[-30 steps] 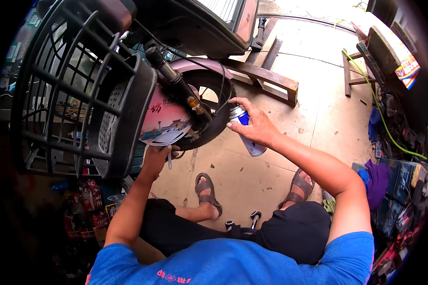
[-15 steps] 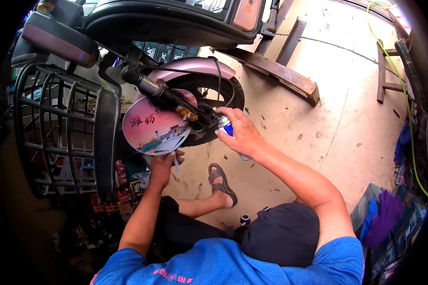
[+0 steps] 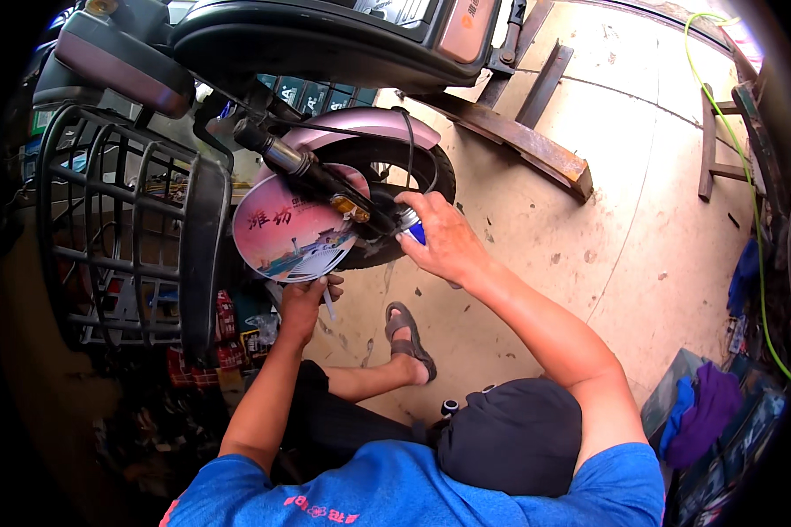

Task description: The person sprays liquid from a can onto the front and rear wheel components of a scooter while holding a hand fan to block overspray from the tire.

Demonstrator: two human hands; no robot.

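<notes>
My left hand (image 3: 306,303) is closed on the handle of a round hand fan (image 3: 268,241) with a pink printed picture. The fan stands behind the front fork (image 3: 316,178) of a pink electric scooter, beside its wheel. In my right hand (image 3: 453,239) is a blue spray can (image 3: 417,233) with a silver top, gripped close to the wheel hub at the fork's lower end. My fingers hide most of the can. The front tyre (image 3: 446,180) and pink mudguard (image 3: 373,127) lie just behind. Whether spray comes out cannot be seen.
A black basket (image 3: 204,246) is at the left, with the scooter's dark body (image 3: 325,48) above. A rusty metal beam (image 3: 536,158) lies on the tiled floor. Purple cloth (image 3: 707,413) is at the right, below a green cable (image 3: 745,167). My sandalled foot (image 3: 410,338) is below the wheel.
The whole view has shifted slightly, putting the scooter a little further right. Both hands keep their holds on the fan and the can, in nearly the same places.
</notes>
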